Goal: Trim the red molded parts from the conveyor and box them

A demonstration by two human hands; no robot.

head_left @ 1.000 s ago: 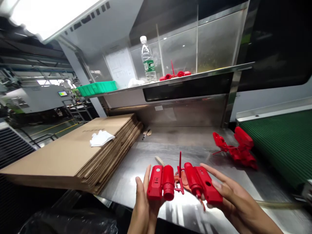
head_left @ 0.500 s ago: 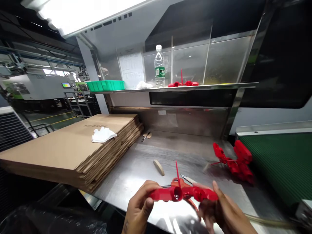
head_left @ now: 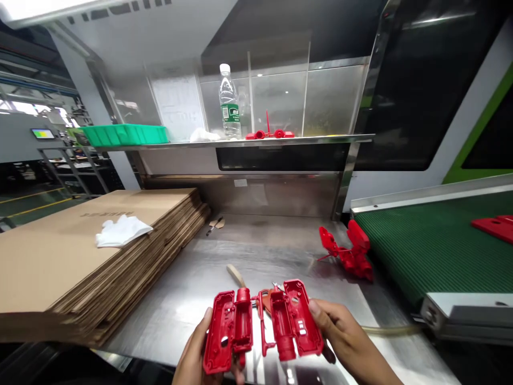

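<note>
Between my two hands is a red moulded plastic part (head_left: 219, 334), its two hollow halves joined by a thin runner in the middle. My left hand (head_left: 194, 353) grips the left half by its outer edge, thumb at the side and fingers underneath. On the right, my right hand (head_left: 340, 331) pinches the outer edge of the other half. The ribbed insides face me. Behind the part, an orange-handled tool (head_left: 265, 300) lies mostly hidden on the metal table. A tan curved strip (head_left: 235, 275) rests just beyond it.
More red moulded parts (head_left: 355, 256) lie at the table's right, beside a green conveyor belt (head_left: 417, 240) carrying a flat red piece (head_left: 497, 227). Stacked cardboard (head_left: 72, 262) with a white glove (head_left: 122, 231) is left. The shelf holds a green tray (head_left: 126, 135) and bottle (head_left: 230, 107).
Both hands have tilted the red part, so its hollow insides now face me instead of its edge. My view has turned right, bringing the red piece on the conveyor into sight.
</note>
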